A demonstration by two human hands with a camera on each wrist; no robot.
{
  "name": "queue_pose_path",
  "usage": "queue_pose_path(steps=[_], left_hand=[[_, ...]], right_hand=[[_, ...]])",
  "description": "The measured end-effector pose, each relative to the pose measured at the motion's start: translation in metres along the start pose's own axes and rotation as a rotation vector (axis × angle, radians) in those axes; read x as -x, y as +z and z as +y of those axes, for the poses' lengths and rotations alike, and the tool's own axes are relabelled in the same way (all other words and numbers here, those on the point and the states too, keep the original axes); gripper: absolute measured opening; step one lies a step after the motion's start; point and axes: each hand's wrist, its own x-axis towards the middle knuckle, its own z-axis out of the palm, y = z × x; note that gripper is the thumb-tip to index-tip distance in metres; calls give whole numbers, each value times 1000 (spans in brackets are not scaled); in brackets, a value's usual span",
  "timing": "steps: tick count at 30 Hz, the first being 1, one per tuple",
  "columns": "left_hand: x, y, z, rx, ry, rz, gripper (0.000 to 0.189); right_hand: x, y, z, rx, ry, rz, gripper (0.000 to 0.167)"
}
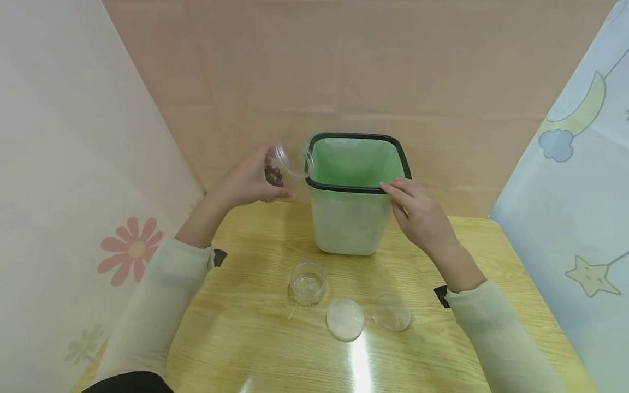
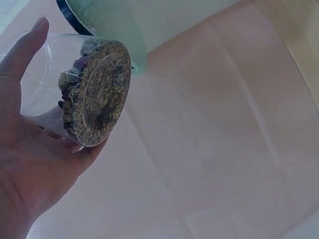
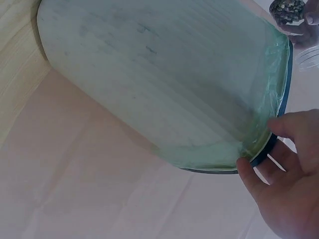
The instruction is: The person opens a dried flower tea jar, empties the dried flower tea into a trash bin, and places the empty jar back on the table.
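Note:
My left hand (image 1: 253,177) grips a clear plastic jar (image 2: 35,99), tilted on its side with its threaded mouth towards the bin's left rim. Dried flaky brown matter (image 2: 104,94) with darker chunks lies at the jar's bottom end. The bin (image 1: 346,224) is whitish and translucent, with a green liner (image 1: 351,158) inside and a black rim ring (image 1: 344,189). At the bin's front right corner my right hand (image 1: 417,210) holds the rim, its thumb on the outside and some fingers behind the ring in the right wrist view.
On the wooden table (image 1: 236,327) in front of the bin stands a small clear round container (image 1: 308,284) with a thin stick-like piece (image 1: 293,310) beside it. Two round lids (image 1: 345,320) lie to its right. Patterned walls close in the left, right and back.

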Motion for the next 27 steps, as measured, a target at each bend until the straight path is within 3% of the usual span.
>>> queue_pose_path(steps=[6, 20, 27], left_hand=[[-11, -4, 3, -137, 12, 23, 87], [-34, -16, 7, -417, -18, -45, 103], [-41, -19, 8, -452, -32, -62, 101]], right_hand=[[1, 5, 1, -2, 51, 26, 35], [-2, 11, -2, 25, 39, 63, 35], [-3, 13, -3, 41, 45, 65, 35]])
